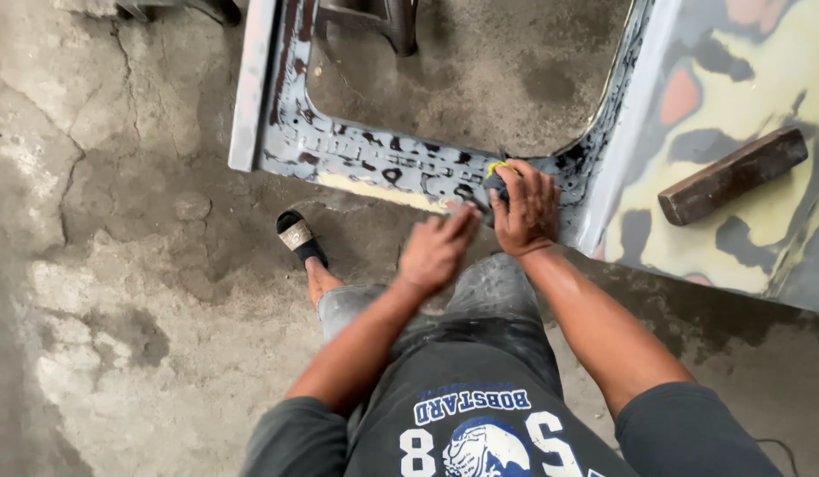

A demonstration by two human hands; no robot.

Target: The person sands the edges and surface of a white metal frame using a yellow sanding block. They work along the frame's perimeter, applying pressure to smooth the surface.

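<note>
— Hands?
— Your right hand (526, 210) is clamped on a sanding pad (498, 179), pressed to the car door frame (374, 159). Your left hand (437, 249) lies flat, fingers apart, just beside.
— Nearby?
— A wooden block (732, 175) on the panel.

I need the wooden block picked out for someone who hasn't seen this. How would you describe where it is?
Start at the big patchy panel on the right, mottled yellow, grey and orange. The wooden block lies on its face, up and to the right of the right hand. It is the only loose brown bar there, dark, rectangular and lying slantwise.
</note>
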